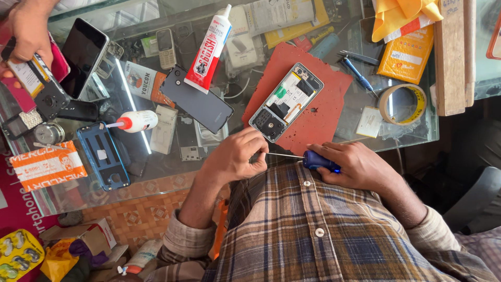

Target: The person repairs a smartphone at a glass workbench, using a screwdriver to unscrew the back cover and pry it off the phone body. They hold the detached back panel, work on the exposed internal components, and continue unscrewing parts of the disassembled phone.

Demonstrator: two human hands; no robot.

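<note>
The person's right hand [360,166] was wrapped around the blue handle of a small screwdriver [318,160], fingers closed on it, just off the near edge of the glass surface [412,133]. The thin shaft ran across to the left hand [237,155], whose fingers were pinched together around the tip; whether a screw sat between them could not be told. Both hands hovered over the person's checked shirt, at the near edge of the surface.

Just beyond the left hand, an opened phone [286,102] lay back-up and tilted on a red mat [318,120], its board and camera block exposed. A dark back cover [201,103] lay beside the mat toward the middle of the surface, with a glue tube [209,49] resting partly on it. A roll of tape [402,103] sat near the right edge.

At the far left corner, another person's hand [28,31] held a small boxed item.

To handle this well, it seemed wise to keep the tip steadied by the pinching fingers and the shaft level, and work close over the mat so anything small dropped would land there rather than off the edge.
</note>
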